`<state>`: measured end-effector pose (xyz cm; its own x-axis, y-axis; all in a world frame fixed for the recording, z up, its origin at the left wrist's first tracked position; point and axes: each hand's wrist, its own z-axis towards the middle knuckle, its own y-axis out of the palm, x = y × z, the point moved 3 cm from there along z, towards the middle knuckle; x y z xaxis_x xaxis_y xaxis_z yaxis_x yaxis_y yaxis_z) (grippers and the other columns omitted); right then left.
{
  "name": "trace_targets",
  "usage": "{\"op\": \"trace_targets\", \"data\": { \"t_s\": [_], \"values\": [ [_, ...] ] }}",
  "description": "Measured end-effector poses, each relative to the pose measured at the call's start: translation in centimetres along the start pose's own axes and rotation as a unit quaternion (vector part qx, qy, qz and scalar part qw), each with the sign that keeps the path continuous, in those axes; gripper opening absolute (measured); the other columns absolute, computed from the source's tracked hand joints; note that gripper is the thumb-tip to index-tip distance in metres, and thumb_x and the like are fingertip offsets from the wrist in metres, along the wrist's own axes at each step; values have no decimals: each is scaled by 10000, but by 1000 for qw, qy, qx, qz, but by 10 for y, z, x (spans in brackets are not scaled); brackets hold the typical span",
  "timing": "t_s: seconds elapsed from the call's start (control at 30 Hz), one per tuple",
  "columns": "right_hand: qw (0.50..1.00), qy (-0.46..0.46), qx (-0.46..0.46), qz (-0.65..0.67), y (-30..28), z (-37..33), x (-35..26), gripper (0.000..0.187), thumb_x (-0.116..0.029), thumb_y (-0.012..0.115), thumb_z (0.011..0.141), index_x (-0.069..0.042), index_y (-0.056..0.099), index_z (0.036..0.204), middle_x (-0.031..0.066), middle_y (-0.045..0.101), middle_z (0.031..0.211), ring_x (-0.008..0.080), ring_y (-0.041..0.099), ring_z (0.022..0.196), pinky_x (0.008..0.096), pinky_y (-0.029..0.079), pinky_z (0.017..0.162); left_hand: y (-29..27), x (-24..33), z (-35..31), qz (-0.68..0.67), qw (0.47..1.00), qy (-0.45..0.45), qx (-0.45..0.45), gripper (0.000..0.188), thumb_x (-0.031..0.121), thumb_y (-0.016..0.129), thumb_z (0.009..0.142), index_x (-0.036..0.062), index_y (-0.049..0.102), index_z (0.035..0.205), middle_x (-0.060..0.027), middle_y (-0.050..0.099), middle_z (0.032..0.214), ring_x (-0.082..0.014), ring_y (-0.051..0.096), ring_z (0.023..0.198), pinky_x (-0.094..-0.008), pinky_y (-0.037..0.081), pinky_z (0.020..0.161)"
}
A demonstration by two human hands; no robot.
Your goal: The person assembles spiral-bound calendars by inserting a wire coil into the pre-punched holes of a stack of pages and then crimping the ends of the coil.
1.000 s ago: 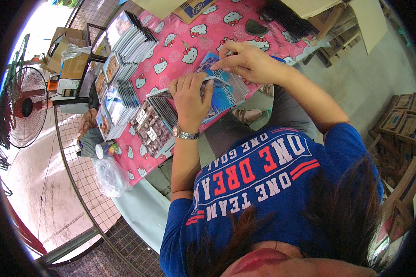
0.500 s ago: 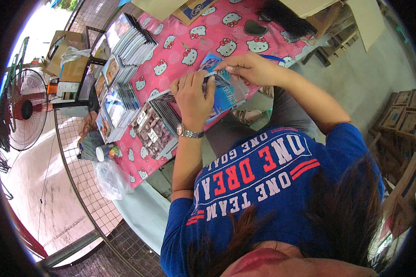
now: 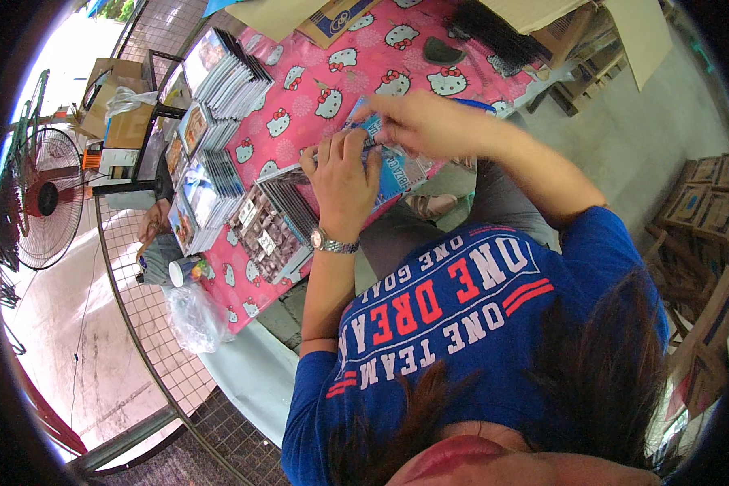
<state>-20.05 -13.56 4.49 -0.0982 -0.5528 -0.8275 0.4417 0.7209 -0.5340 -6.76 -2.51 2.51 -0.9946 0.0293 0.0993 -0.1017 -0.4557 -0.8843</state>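
Note:
My left hand, with a watch on its wrist, has its fingers bent over the upper left of a blue picture-covered booklet. The fingers of my right hand are curled at the booklet's far edge, slightly blurred, and partly hide it. Another blue printed cover shows just beyond the fingers. Left of my left hand lies a stack of booklets with a brown-grey photo cover and dark edges. Whether the booklet lies flat or is lifted is hidden by my hands.
Several more booklet stacks line the left of the pink patterned tablecloth. Beside them are another person's hand, a white cup and a plastic bag. A dark stone-like piece lies at the far side.
My right hand has moved left and slightly up along the booklet, closer to my left hand. My left hand has stayed almost in place.

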Motion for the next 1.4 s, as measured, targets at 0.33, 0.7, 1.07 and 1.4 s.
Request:
{"op": "trace_targets", "data": {
  "t_s": [0.33, 0.7, 1.07, 1.4],
  "values": [
    [781, 415, 295, -361, 3, 53, 242, 670, -634, 464, 888, -68, 601, 1219, 190, 567, 1271, 322, 432, 1277, 502, 409, 985, -3, -5, -13, 12, 998, -46, 34, 229, 301, 631, 880, 124, 633, 1025, -63, 637, 1036, -298, 544, 1053, -518, 276, 1025],
    [872, -149, -220, 411, 6, 28, 40, 562, -536, 665, 837, -86, 614, 1170, 95, 593, 1090, 204, 511, 1091, 342, 388, 945, 4, -12, -21, -53, 995, -71, 45, 383, 349, 806, 668, 99, 647, 911, -60, 579, 989, -297, 501, 1057, -604, 204, 1043],
    [937, -111, -227, 241, 2, 25, 32, 467, -427, 627, 901, -35, 580, 1151, 47, 577, 1092, 141, 512, 1074, 308, 396, 936, 0, -8, -18, -55, 997, -62, -4, 481, 405, 783, 682, 87, 633, 1010, -63, 584, 1019, -296, 509, 1094, -623, 181, 1046],
    [963, -90, -224, 116, -4, 33, 29, 390, -349, 637, 904, -64, 627, 1169, 52, 562, 1192, 170, 484, 1146, 321, 370, 970, -4, -10, -11, -98, 994, -50, 27, 458, 363, 794, 688, 79, 589, 983, -80, 580, 959, -308, 516, 1019, -573, 304, 967]
  ]
}}
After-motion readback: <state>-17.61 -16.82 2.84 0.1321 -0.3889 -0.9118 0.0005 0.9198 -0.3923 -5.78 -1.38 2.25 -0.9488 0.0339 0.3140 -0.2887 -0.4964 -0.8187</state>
